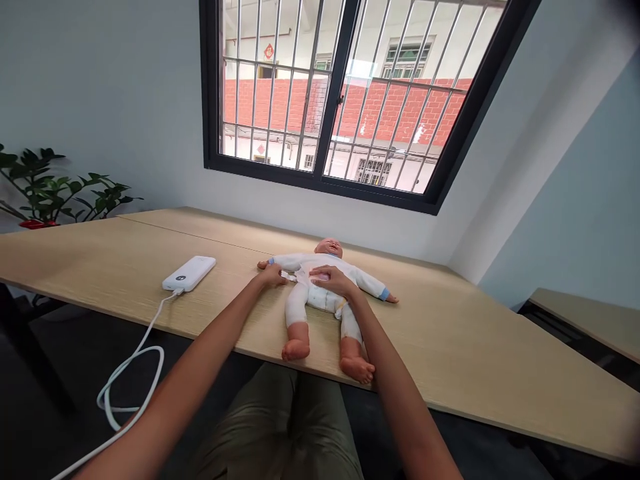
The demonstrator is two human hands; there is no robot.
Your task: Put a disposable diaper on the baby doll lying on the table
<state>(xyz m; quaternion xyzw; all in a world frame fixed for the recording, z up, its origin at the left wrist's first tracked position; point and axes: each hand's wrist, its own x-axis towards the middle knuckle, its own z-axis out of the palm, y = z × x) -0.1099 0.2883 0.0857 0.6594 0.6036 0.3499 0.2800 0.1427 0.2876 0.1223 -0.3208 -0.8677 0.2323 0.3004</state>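
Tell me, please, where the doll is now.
The doll lies on the table, just below the head view's centre, right of the power bank, with the right hand at its belly.

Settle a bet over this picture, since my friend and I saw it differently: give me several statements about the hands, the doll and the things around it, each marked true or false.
1. The doll lies face down on the table. False: it lies on its back.
2. The left hand is beside the doll's waist. True.
3. The right hand is gripping one of the doll's feet. False: it is at the doll's belly.
4. The white power bank lies to the right of the doll in the picture. False: it lies to the left.
5. The green plant shows at the picture's left edge. True.
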